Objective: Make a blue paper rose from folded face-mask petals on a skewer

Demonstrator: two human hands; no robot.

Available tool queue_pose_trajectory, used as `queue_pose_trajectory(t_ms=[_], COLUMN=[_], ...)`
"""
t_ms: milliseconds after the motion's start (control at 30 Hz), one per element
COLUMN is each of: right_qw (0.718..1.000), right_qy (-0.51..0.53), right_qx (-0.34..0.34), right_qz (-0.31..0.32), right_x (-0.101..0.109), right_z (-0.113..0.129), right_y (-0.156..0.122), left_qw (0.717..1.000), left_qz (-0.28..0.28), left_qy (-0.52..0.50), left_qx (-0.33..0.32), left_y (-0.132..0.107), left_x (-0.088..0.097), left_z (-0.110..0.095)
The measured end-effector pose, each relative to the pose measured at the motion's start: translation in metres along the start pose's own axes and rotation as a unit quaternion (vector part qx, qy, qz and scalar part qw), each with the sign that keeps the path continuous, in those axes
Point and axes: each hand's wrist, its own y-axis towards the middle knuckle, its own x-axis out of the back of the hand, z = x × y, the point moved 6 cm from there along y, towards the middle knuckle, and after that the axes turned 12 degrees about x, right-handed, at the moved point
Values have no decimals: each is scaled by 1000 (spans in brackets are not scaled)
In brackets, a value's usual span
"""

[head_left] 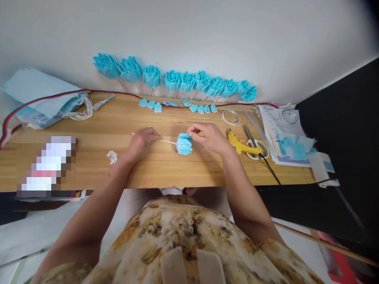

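My left hand (144,142) is closed around a thin pale stick (168,141), which points to the right just above the tabletop. On the stick's right end sits a partly layered light-blue flower (184,144) made of soft folded petals. With thumb and forefinger, my right hand (204,136) pinches the upper right edge of that flower. Beyond my hands lie several loose blue petals (158,107) in two short rows. Finished-looking blue flowers (152,77) on sticks lean against the wall behind them.
Right of my hand lie a yellow glue gun (242,146), scissors (251,138) and a tape roll (230,117). Papers (284,130) cover the far right. On the left are a stack of blue sheets (44,92), white cords (81,110), a crumpled white scrap (112,157) and a blurred-out object (49,165).
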Motion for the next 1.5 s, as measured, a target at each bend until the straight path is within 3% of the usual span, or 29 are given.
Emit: queue_pose_trajectory(t_ms=[200, 633, 1000, 1367, 1500], right_qw=[1000, 998, 996, 996, 993], right_qy=[2, -7, 3, -5, 5], right_qx=[10, 58, 86, 81, 112], right_qz=[2, 12, 0, -31, -47], right_x=[-3, -10, -12, -13, -18], right_z=[-2, -9, -15, -4, -8], right_y=[-5, -9, -11, -21, -25], left_qw=[999, 997, 998, 999, 1000], left_qz=[32, 43, 23, 7, -11], left_qy=[4, -3, -7, 19, -1], left_qx=[30, 65, 59, 32, 26], left_y=[-1, -3, -4, -2, 1], left_x=[0, -2, -2, -5, 0], left_z=[-2, 3, 1, 5, -6])
